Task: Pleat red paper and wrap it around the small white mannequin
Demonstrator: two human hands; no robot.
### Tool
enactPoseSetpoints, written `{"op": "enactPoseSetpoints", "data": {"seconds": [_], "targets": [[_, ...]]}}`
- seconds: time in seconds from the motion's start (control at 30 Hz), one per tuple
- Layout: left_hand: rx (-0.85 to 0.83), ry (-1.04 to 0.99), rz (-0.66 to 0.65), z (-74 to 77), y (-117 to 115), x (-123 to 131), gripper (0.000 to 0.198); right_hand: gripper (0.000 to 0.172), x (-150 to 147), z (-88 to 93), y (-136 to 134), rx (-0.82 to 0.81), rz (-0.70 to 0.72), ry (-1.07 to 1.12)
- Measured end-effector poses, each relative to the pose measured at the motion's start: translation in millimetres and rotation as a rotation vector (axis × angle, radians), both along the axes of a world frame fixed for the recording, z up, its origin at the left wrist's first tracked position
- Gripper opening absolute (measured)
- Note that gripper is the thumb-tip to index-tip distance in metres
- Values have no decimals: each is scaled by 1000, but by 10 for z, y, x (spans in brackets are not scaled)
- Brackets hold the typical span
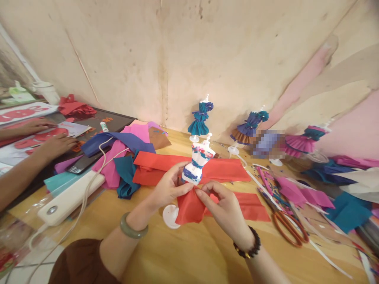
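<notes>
A small white dress form [202,154] with blue and red patches stands tilted in front of me, its round white base [171,216] low on the table. My left hand [171,183] is closed around its lower body, thumb at the top edge of a piece of red crepe paper [189,207]. That paper hangs from the form's waist like a skirt and hides the stand. On the right side, my right hand [220,205] pinches the paper's upper edge between thumb and fingers. Behind the hands lies a long folded red strip [226,170]; another red piece [251,207] is at the right.
Orange-handled scissors [290,228] lie right, among paper scraps [308,193]. Dressed mini forms [199,122] line the wall. A white power strip [69,199] with cords and coloured paper sheets [118,144] are left. Another person's hands [56,144] rest on red-and-white sheets.
</notes>
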State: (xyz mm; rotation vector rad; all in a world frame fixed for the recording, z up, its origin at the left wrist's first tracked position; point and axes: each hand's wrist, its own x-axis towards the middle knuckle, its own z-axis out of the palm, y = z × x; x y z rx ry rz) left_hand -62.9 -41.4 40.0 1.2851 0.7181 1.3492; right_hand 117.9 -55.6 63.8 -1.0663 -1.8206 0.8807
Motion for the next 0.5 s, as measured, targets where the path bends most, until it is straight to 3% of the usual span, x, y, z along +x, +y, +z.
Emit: {"op": "enactPoseSetpoints", "data": {"seconds": [0.23, 0.5], "targets": [[-9, 7, 2, -10, 15, -25, 48, 24, -6, -36, -17, 32, -46, -45], [-55, 19, -73, -37, 20, -29, 53, 22, -23, -2, -25, -90, -8, 12]]}}
